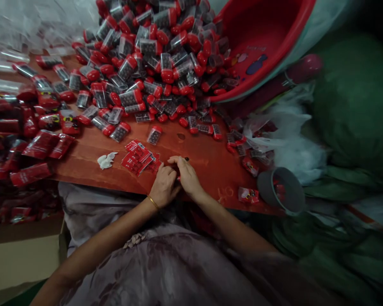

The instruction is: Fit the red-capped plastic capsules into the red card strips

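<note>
My left hand (163,185) and my right hand (187,175) meet at the front edge of a red-brown table (198,155). Both are closed together around a small red item, mostly hidden by the fingers. A gold bangle circles my left wrist. Just left of my hands lies a small stack of red printed labels (139,156). Beyond them a big heap of little clear containers with red caps (159,55) covers the table's far half. One such container (154,134) lies apart, close to the labels.
A tilted red plastic basin (264,42) spills containers at the back right. Red wrapped packets (35,144) pile up at the left. A grey cup (282,189) stands at the right front edge, beside clear plastic bags (287,136). A crumpled white scrap (106,160) lies left of the labels.
</note>
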A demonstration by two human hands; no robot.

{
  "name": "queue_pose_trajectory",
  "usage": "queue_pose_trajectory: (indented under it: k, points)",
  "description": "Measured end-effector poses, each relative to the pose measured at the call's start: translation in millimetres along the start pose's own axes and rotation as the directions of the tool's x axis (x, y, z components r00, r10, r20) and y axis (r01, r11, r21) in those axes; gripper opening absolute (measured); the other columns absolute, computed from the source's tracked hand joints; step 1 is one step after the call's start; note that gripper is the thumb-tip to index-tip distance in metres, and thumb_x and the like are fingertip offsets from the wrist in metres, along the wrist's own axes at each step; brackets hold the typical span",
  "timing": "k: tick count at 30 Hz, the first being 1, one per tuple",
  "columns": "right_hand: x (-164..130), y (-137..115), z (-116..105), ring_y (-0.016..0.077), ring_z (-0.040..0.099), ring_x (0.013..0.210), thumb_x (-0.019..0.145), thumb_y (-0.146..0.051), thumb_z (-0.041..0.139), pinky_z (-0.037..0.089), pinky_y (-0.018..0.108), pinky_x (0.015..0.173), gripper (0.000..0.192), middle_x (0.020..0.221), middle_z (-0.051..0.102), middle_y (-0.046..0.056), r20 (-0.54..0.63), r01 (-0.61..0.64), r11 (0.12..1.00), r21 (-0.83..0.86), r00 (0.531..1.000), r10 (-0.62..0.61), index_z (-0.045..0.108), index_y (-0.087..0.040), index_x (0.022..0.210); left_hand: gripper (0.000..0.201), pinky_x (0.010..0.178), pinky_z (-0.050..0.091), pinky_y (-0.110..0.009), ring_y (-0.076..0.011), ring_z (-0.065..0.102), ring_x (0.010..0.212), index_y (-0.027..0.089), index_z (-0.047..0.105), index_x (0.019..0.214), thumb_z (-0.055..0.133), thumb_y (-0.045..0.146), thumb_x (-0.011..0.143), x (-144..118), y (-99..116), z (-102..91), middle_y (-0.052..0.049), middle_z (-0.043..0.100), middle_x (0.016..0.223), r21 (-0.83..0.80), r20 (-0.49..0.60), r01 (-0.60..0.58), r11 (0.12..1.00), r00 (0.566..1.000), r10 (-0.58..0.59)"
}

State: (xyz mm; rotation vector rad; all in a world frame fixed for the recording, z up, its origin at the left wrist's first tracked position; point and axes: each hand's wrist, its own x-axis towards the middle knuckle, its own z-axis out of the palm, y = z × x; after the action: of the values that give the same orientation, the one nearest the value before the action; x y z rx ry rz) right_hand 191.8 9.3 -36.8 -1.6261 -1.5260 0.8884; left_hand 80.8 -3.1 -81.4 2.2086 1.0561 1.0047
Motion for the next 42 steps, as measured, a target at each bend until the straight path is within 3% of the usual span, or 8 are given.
queue_pose_trajectory:
  k: [6, 9, 14, 19, 23, 35, 39, 42]
  points:
    - [-6, -11, 9, 0.0191, 0.064, 0.083, 0.092, -0.038, 0.036, 0.05, 0.033, 0.079, 0.036, 0.086, 0.07, 0.006, -0.029, 0.035, 0.992, -0.125, 0.999, -0.039, 0.067, -0.021, 0.084, 0.027, 0.103, 0.036, -0.049, -0.0254, 0.055, 0.101, 0.011, 0.059, 0.102, 0.049, 0.024, 0.08, -2, -1, 5.5, -0.014, 0.062, 0.094, -0.044, -0.084, 0.021, 0.999, 0.996, -0.024]
    - [-12, -14, 5, 0.0201, 0.063, 0.084, 0.09, -0.031, 0.044, 0.05, 0.035, 0.08, 0.026, 0.087, 0.071, 0.006, -0.049, 0.138, 0.96, -0.242, 0.987, -0.154, 0.067, -0.021, 0.086, 0.034, 0.108, 0.027, -0.053, -0.0269, 0.053, 0.109, 0.011, 0.058, 0.111, 0.048, 0.025, 0.081, -5, 1, 7.2, -0.015, 0.063, 0.105, 0.045, -0.042, 0.038, 0.998, 0.998, -0.036]
    - [-20, -22, -3, 0.0215, 0.061, 0.091, 0.088, -0.025, 0.046, 0.049, 0.038, 0.086, 0.022, 0.095, 0.071, 0.007, 0.026, 0.295, 0.882, -0.369, 0.951, -0.307, 0.067, -0.02, 0.094, 0.045, 0.112, 0.018, -0.054, -0.0281, 0.035, 0.132, 0.016, 0.051, 0.126, 0.046, 0.028, 0.083, -9, -3, 12.7, -0.013, 0.056, 0.126, 0.079, 0.062, 0.025, 0.997, 0.998, -0.03]
    - [-22, -21, -2, 0.0206, 0.063, 0.097, 0.091, -0.03, 0.041, 0.049, 0.04, 0.091, 0.029, 0.103, 0.07, 0.007, 0.09, 0.19, 0.95, -0.249, 0.981, -0.173, 0.067, -0.021, 0.098, 0.049, 0.112, 0.017, -0.055, -0.0292, 0.028, 0.137, 0.013, 0.05, 0.129, 0.045, 0.028, 0.083, -10, -4, 13.3, -0.015, 0.056, 0.128, 0.068, 0.095, 0.032, 0.997, 0.995, -0.039]
    - [-19, -14, 1, 0.0214, 0.063, 0.103, 0.092, -0.037, 0.037, 0.048, 0.042, 0.095, 0.036, 0.11, 0.069, 0.01, 0.093, 0.09, 0.968, -0.233, 0.993, -0.07, 0.068, -0.02, 0.101, 0.048, 0.112, 0.017, -0.056, -0.0314, 0.036, 0.132, 0.01, 0.054, 0.124, 0.047, 0.029, 0.081, -8, -1, 9.0, -0.018, 0.06, 0.122, 0.07, 0.108, 0.016, 0.997, 0.994, -0.023]
    - [-27, -9, 4, 0.0241, 0.055, 0.116, 0.094, -0.03, 0.033, 0.039, 0.047, 0.103, 0.039, 0.122, 0.063, 0.013, 0.099, 0.27, 0.773, -0.574, 0.96, -0.262, 0.06, -0.015, 0.119, 0.048, 0.112, 0.02, -0.05, -0.0255, 0.042, 0.127, 0.017, 0.047, 0.132, 0.042, 0.025, 0.085, -9, -3, 16.8, -0.012, 0.059, 0.126, 0.151, 0.058, -0.013, 0.988, 0.998, 0.005]
    - [-25, -12, 2, 0.0262, 0.056, 0.114, 0.093, -0.037, 0.033, 0.037, 0.049, 0.103, 0.042, 0.12, 0.064, 0.014, 0.114, 0.286, 0.812, -0.509, 0.957, -0.265, 0.063, -0.017, 0.116, 0.048, 0.111, 0.024, -0.049, -0.0261, 0.043, 0.126, 0.017, 0.047, 0.131, 0.046, 0.028, 0.084, -6, -1, 14.4, -0.013, 0.057, 0.128, 0.156, 0.052, 0.007, 0.988, 0.999, -0.015]
    - [-19, -11, -2, 0.0226, 0.061, 0.107, 0.095, -0.048, 0.02, 0.045, 0.042, 0.097, 0.055, 0.11, 0.069, 0.009, 0.15, 0.209, 0.943, -0.259, 0.973, -0.175, 0.067, -0.021, 0.107, 0.049, 0.109, 0.026, -0.051, -0.0305, 0.042, 0.127, 0.011, 0.053, 0.122, 0.056, 0.035, 0.078, -1, 3, 6.3, -0.017, 0.058, 0.124, 0.134, 0.091, 0.022, 0.991, 0.995, -0.035]
